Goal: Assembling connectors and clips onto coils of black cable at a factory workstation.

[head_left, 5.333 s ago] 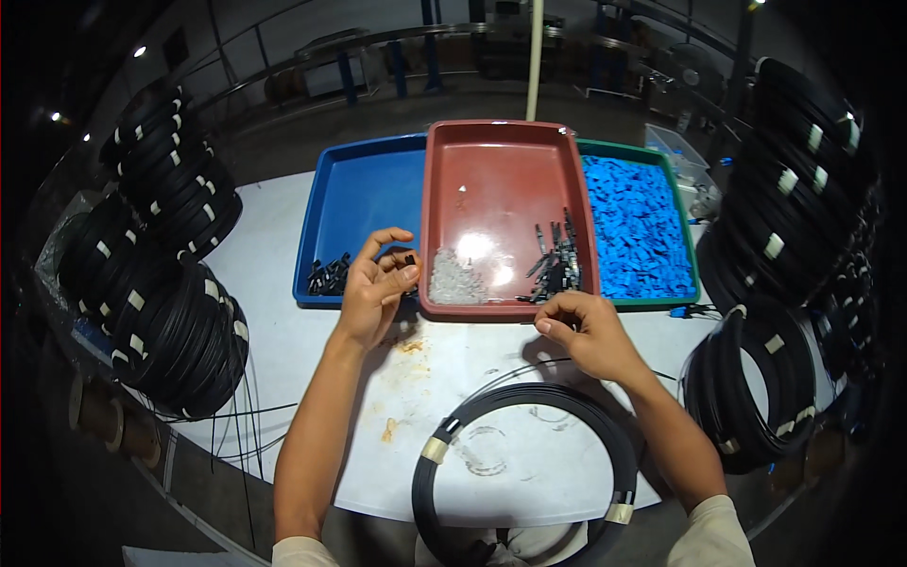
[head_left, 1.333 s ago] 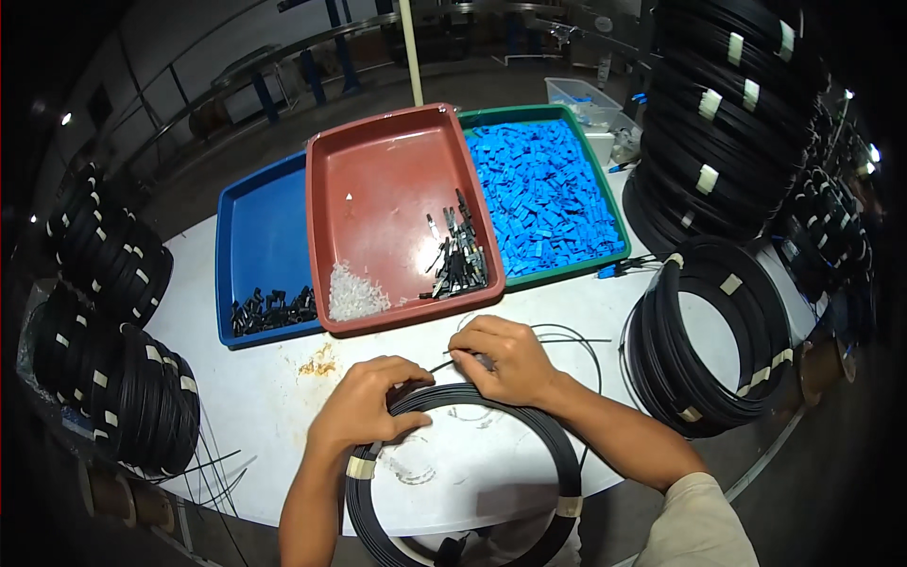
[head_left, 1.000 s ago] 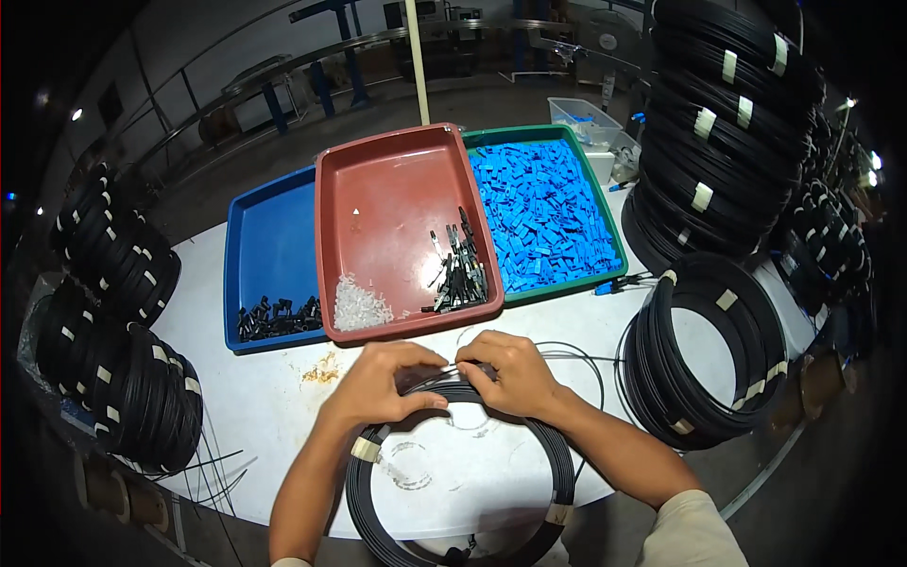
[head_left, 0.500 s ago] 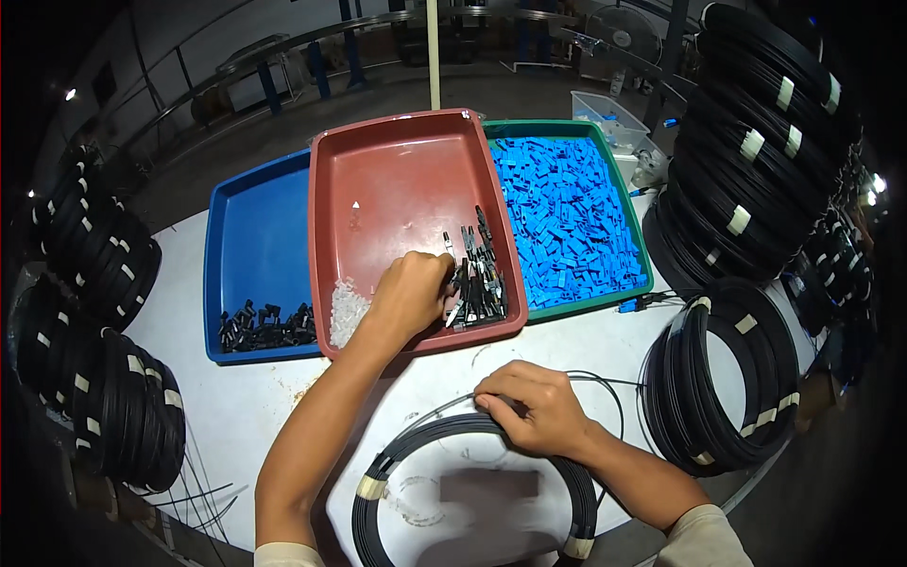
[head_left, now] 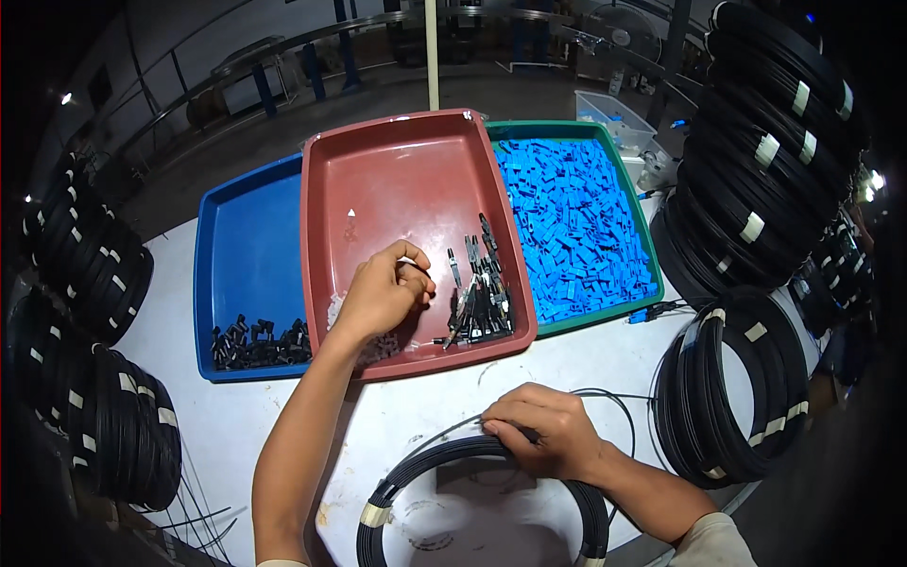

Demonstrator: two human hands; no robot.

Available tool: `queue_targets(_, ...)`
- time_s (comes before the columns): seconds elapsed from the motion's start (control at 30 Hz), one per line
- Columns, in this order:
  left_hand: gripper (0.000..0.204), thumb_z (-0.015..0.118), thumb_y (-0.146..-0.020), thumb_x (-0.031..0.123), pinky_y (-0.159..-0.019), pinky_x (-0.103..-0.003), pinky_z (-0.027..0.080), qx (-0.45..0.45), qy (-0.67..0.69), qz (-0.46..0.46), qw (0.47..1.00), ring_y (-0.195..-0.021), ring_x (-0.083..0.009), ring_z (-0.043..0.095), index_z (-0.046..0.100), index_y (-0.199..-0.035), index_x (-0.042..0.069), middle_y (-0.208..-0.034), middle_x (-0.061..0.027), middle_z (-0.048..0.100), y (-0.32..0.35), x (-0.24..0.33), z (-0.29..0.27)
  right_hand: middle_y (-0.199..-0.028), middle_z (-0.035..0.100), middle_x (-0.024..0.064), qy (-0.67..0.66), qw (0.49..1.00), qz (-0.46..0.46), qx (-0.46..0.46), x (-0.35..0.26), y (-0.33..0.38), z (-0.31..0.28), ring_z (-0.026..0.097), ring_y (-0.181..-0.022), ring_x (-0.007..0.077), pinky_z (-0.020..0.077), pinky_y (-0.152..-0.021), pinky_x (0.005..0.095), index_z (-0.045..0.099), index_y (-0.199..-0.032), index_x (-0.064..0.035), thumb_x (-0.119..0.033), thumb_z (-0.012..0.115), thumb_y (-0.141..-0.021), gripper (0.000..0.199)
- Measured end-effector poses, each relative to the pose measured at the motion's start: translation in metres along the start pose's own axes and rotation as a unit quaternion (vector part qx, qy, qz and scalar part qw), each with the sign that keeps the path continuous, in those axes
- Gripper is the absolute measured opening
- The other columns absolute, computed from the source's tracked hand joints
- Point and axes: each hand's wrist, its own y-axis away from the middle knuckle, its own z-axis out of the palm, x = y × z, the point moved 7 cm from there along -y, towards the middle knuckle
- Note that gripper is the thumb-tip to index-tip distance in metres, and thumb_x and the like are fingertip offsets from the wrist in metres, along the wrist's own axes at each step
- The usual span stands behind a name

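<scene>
Head view: the right hand (head_left: 540,430) pinches the cable (head_left: 452,431) by the coil (head_left: 425,460) on the desk's near side, likely to steady it; the left hand (head_left: 387,288) curls over the red tray (head_left: 416,180), holding what I cannot tell.

My right sleeve (head_left: 713,543) is pale beige, plain cloth with soft creases, its hem just past the near right edge of the worktop (head_left: 425,402). Of my left sleeve (head_left: 282,564) only a thin pale strip shows, by the near left edge. My left hand (head_left: 387,288) and right hand (head_left: 543,430) are bare.
</scene>
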Motion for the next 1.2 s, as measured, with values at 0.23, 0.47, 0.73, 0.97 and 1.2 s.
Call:
queue_targets(0.23, 0.016, 0.068, -0.087, 0.007, -0.069, -0.035, 0.053, 0.018, -0.316, 0.087, 0.944, -0.069, -0.0238, 0.069, 0.065, -0.1, -0.002, -0.075, -0.0158, 0.07, 0.018, 0.03, 0.021, -0.086, 0.069, 0.0101, -0.006, 1.0, 0.012, -0.006, 0.003, 0.0, 0.001, 0.069, -0.077, 0.0269, 0.0574, -0.068, 0.0355, 0.072, -0.093, -0.0026, -0.001, 0.073, -0.084, 0.01)
queue_targets(0.47, 0.029, 0.077, -0.078, 0.009, -0.08, -0.049, 0.055, 0.066, -0.424, 0.101, 0.897, -0.084, -0.0441, 0.07, 0.066, -0.102, -0.002, -0.086, -0.0259, 0.071, 0.024, 0.029, 0.032, -0.085, 0.069, 0.0101, -0.002, 1.0, 0.003, -0.007, 0.002, 0.001, 0.001, 0.069, -0.077, 0.0265, 0.0573, -0.068, 0.0356, 0.072, -0.093, -0.0028, -0.001, 0.073, -0.084, 0.009)
queue_targets(0.73, 0.032, 0.069, -0.077, 0.002, -0.067, -0.039, 0.054, 0.085, -0.339, 0.165, 0.922, -0.066, -0.0296, 0.068, 0.063, -0.108, 0.001, -0.073, -0.0142, 0.065, 0.033, 0.038, 0.026, -0.085, 0.068, 0.0103, 0.008, 1.0, -0.007, -0.014, -0.004, 0.003, 0.001, 0.068, -0.076, 0.0268, 0.0571, -0.069, 0.0357, 0.072, -0.092, -0.003, -0.002, 0.073, -0.084, 0.008)
queue_targets(0.97, 0.033, 0.067, -0.089, 0.004, -0.066, -0.03, 0.053, 0.095, -0.177, 0.231, 0.952, -0.071, -0.0156, 0.066, 0.06, -0.121, 0.003, -0.087, -0.0086, 0.064, 0.098, 0.066, 0.029, -0.085, 0.069, 0.0134, -0.014, 1.0, 0.013, -0.011, -0.004, 0.003, -0.001, 0.069, -0.076, 0.0298, 0.0564, -0.069, 0.0368, 0.072, -0.094, -0.0008, -0.004, 0.071, -0.086, 0.008)
queue_targets(1.2, 0.027, 0.067, -0.091, 0.002, -0.073, -0.028, 0.054, 0.083, -0.168, 0.286, 0.94, -0.085, -0.0165, 0.067, 0.068, -0.118, 0.001, -0.102, -0.0105, 0.067, 0.158, 0.077, 0.039, -0.084, 0.067, 0.0154, -0.037, 0.999, 0.01, -0.037, -0.001, -0.003, 0.001, 0.067, -0.073, 0.0305, 0.053, -0.068, 0.0377, 0.07, -0.093, -0.0003, -0.007, 0.071, -0.088, 0.009)
